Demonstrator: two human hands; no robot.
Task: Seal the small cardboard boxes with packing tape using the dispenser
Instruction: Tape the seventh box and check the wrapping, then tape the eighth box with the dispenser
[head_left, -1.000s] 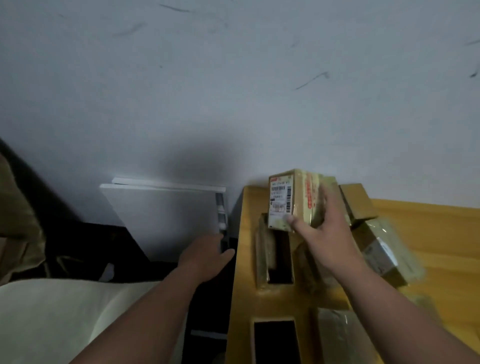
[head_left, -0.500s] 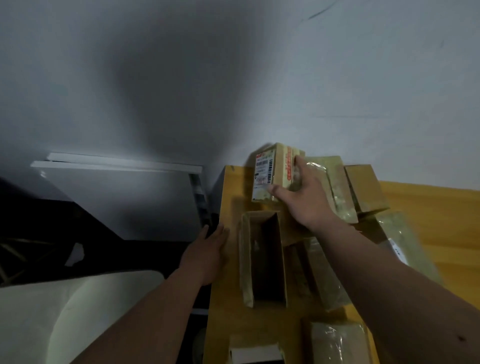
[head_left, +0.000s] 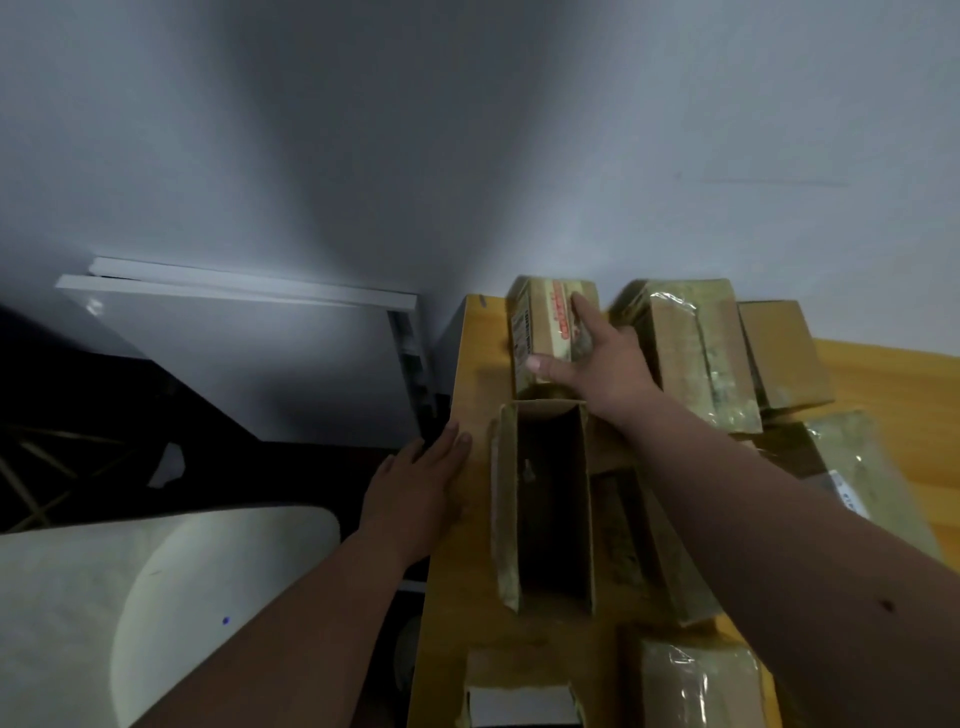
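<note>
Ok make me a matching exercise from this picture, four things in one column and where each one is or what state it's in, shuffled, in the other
1. left hand
2. right hand
3. open box
4. labelled box

A. at the table's far left corner, by the wall
B. flat on the table's left edge
C. lying with its dark inside showing
D. gripping the labelled box

Pairs: 1-B, 2-D, 3-C, 4-A
</note>
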